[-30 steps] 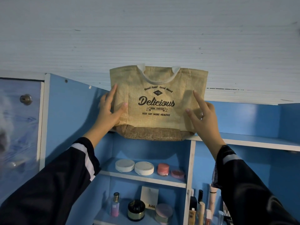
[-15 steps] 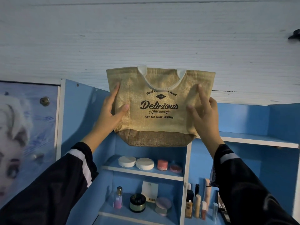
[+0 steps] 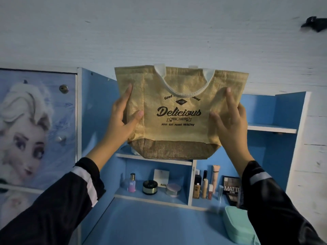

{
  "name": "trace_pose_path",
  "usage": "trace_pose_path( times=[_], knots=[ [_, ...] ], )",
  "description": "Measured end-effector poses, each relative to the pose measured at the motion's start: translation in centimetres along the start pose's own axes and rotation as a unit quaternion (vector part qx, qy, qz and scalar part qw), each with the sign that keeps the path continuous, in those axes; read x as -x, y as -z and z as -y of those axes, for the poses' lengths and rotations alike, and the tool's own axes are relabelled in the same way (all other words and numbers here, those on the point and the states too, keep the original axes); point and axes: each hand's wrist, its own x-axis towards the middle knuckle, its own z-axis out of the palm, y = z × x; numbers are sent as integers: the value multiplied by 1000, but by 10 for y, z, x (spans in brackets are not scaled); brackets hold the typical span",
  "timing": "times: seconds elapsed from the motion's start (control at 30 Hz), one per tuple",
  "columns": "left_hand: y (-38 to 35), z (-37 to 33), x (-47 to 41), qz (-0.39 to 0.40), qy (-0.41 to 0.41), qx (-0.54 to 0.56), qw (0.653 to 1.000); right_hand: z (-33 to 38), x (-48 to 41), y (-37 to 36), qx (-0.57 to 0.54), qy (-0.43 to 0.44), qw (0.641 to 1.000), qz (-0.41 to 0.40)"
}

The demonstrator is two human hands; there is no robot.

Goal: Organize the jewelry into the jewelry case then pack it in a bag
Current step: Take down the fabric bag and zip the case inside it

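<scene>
A tan burlap bag (image 3: 178, 110) with white handles and the print "Delicious" hangs in the air in front of the blue shelf unit. My left hand (image 3: 122, 117) grips its left side, thumb on the front and fingers behind the edge. At the bag's right side my right hand (image 3: 230, 121) holds it the same way. A mint-green closed jewelry case (image 3: 238, 225) lies on the blue desk at the lower right, partly hidden by my right sleeve.
The blue shelf unit (image 3: 272, 129) stands against a white wall. Its lower shelf holds a small perfume bottle (image 3: 132, 183), a black jar (image 3: 150, 187), tubes and a makeup palette (image 3: 231, 189). A cabinet door (image 3: 35, 128) with a cartoon picture is at the left.
Both hands have lifted the bag off the top shelf and drawn it down and toward me. My view has tilted down, bringing the desk and the green case into sight.
</scene>
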Motion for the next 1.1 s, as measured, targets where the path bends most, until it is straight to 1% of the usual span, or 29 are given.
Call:
trace_pose_path(
  times=[0.07,0.27,0.5,0.67,0.87,0.97,1.1],
  knots=[
    [0,-2,18,-1,-7,-8,1000,-2,17,7,14,-7,1000,8],
    [-8,9,81,17,15,-1,1000,-12,74,20,28,-23,999,32],
    [-19,36,160,59,80,-15,995,-44,157,20,14,-66,994,84],
    [-28,53,206,85,131,-7,988,-66,199,15,22,-99,988,118],
    [-33,70,246,96,161,-28,982,-79,236,9,37,-115,984,130],
    [-35,75,259,105,160,-35,981,-83,249,9,35,-117,983,134],
    [-37,78,272,116,185,-34,975,-89,268,9,40,-132,979,148]
  ],
)
